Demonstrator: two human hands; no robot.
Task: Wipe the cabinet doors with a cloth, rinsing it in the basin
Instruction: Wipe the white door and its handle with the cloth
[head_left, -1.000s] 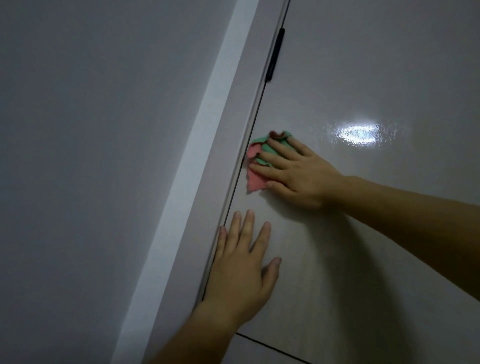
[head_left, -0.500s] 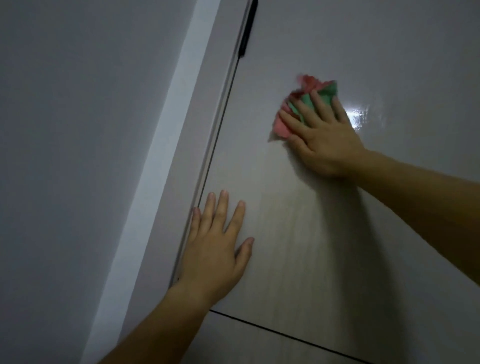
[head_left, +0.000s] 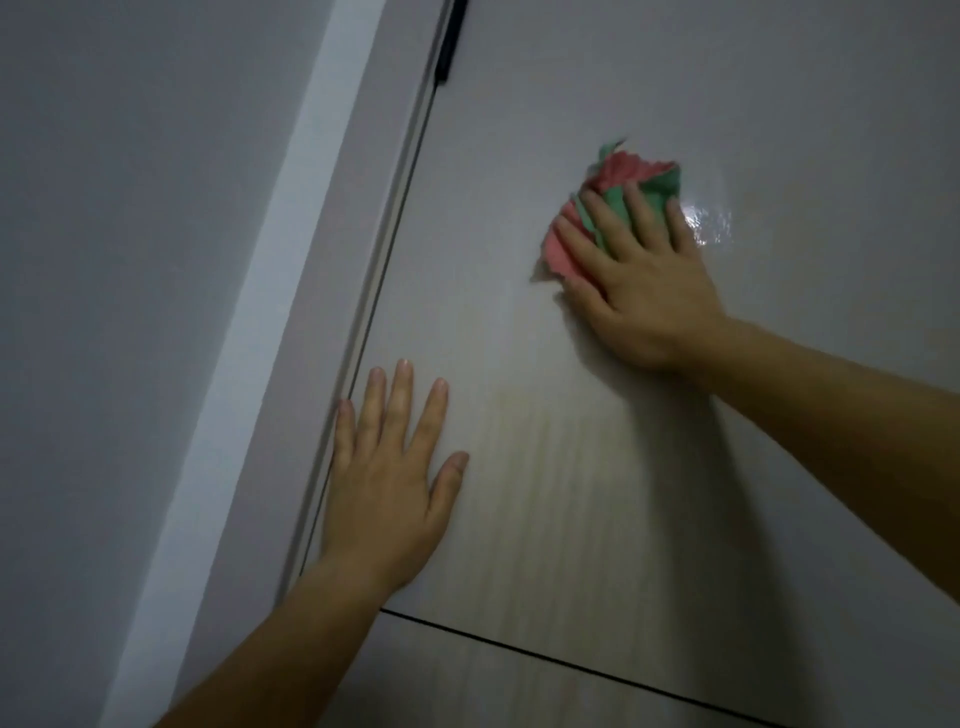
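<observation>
A pale, glossy cabinet door (head_left: 545, 467) fills most of the head view. My right hand (head_left: 639, 280) presses a crumpled pink and green cloth (head_left: 623, 182) flat against the upper right part of the door; the cloth sticks out past my fingertips. My left hand (head_left: 389, 467) lies flat on the door lower down, near its left edge, fingers spread and holding nothing. No basin is in view.
A black hinge or handle piece (head_left: 451, 41) sits at the door's left edge near the top. A white frame strip (head_left: 291, 260) and a grey wall (head_left: 130, 260) lie to the left. A dark seam (head_left: 571, 667) separates this door from a lower panel. A light glare (head_left: 709, 226) shines beside the cloth.
My right hand has slid the cloth from the door's left edge to the right and up across the panel. My left hand has stayed flat on the door.
</observation>
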